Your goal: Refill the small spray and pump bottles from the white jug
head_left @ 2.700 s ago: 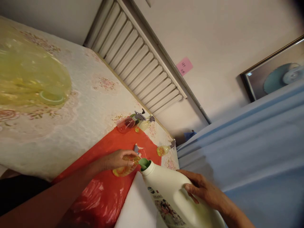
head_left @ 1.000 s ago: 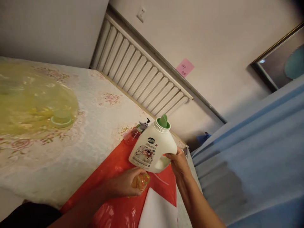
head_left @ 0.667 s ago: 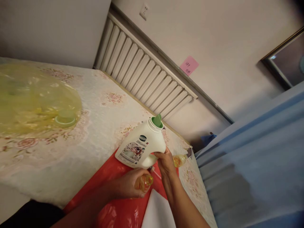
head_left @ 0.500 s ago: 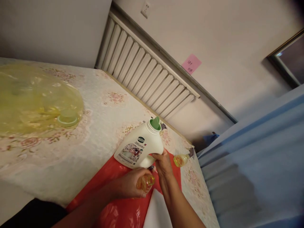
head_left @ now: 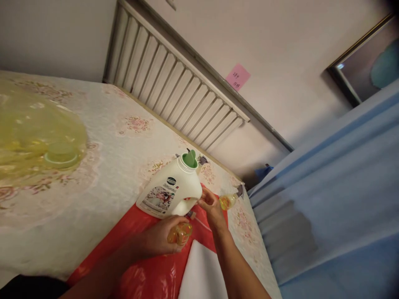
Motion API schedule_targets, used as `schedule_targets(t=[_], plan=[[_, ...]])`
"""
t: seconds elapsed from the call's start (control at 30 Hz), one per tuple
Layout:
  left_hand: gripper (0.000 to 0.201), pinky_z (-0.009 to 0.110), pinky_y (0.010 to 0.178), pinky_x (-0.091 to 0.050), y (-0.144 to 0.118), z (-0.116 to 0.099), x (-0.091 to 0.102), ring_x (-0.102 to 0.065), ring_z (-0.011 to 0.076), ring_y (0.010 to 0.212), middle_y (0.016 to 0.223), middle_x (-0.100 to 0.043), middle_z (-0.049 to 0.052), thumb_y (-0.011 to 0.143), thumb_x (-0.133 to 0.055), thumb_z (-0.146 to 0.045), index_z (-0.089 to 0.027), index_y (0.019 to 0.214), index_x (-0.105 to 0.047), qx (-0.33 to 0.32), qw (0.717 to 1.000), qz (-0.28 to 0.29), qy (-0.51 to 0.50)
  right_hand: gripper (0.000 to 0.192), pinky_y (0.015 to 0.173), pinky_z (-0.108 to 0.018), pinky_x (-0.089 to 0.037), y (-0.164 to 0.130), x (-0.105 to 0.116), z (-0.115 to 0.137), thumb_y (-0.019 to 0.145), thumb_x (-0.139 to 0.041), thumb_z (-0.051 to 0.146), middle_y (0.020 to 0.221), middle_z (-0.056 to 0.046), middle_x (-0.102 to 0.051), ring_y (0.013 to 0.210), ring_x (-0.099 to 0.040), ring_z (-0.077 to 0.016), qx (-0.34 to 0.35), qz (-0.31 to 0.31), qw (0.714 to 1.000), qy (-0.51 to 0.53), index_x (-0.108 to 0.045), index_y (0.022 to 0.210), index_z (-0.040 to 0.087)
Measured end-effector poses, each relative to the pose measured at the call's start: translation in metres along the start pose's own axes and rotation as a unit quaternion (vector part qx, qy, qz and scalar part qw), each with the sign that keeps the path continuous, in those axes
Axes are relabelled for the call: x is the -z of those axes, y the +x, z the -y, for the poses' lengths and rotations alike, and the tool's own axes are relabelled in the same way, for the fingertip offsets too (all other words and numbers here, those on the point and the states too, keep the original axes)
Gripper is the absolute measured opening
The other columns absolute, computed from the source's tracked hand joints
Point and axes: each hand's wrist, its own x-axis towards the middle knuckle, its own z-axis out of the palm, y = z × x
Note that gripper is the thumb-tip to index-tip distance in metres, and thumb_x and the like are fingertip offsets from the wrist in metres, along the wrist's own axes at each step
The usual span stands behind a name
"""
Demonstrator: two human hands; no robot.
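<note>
My left hand (head_left: 157, 243) is closed around a small clear bottle of yellow liquid (head_left: 180, 233) with an open neck, held over the red plastic sheet (head_left: 140, 270). A white detergent jug (head_left: 170, 192) with a green pour spout (head_left: 189, 159) stands upright at the sheet's far edge. My right hand (head_left: 211, 206) is at the jug's handle, fingers curled on it. A loose spray head with a tube (head_left: 191, 215) lies just under the jug, between my two hands.
Another small spray bottle of yellow liquid (head_left: 227, 202) lies right of my right hand. A large yellow translucent container (head_left: 28, 128) with a green cap (head_left: 60, 155) fills the left. A white sheet (head_left: 202, 276) lies near me. Radiator (head_left: 174, 79) behind, blue cloth (head_left: 327, 199) at right.
The jug was tipped over the small bottle, then swung upright, moved away and came down onto the table. My left hand kept the small bottle and tilted it upright.
</note>
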Motion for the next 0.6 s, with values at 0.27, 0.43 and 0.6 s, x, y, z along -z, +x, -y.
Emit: schedule_targets(t=[0.27,0.43,0.6], plan=[[0.065,0.040,0.109,-0.040,0.003,0.006,-0.001,-0.051,0.0298,0.128,0.134,-0.060,0.002,0.066,-0.069,-0.018,-0.029,0.129,-0.053,-0.009,1.000,-0.002,0.005,0.034,0.085,-0.035,-0.045,-0.018,0.006,-0.058,0.066,-0.069,0.015,0.096,-0.008,-0.071,0.092,-0.062,-0.0256,-0.037,-0.030,0.958,-0.282,-0.071,0.099,0.019],[0.068,0.038,0.105,-0.044,0.006,0.008,-0.003,-0.055,0.0314,0.123,0.130,-0.063,0.003,0.060,-0.074,-0.018,-0.030,0.125,-0.056,0.002,1.000,-0.015,0.002,0.014,0.078,-0.030,-0.042,-0.018,-0.009,-0.072,0.070,-0.062,0.009,0.085,-0.008,-0.069,0.085,-0.062,-0.0232,-0.048,-0.018,0.933,-0.356,-0.069,0.079,0.017],[0.065,0.035,0.105,-0.044,0.004,0.004,-0.002,-0.057,0.0290,0.121,0.126,-0.064,0.001,0.061,-0.070,-0.015,-0.029,0.123,-0.058,-0.006,1.000,-0.013,-0.008,0.013,0.067,-0.028,-0.042,-0.015,-0.003,-0.072,0.069,-0.055,0.009,0.072,-0.004,-0.068,0.070,-0.060,-0.0193,-0.058,-0.052,0.942,-0.327,-0.066,0.071,0.017]])
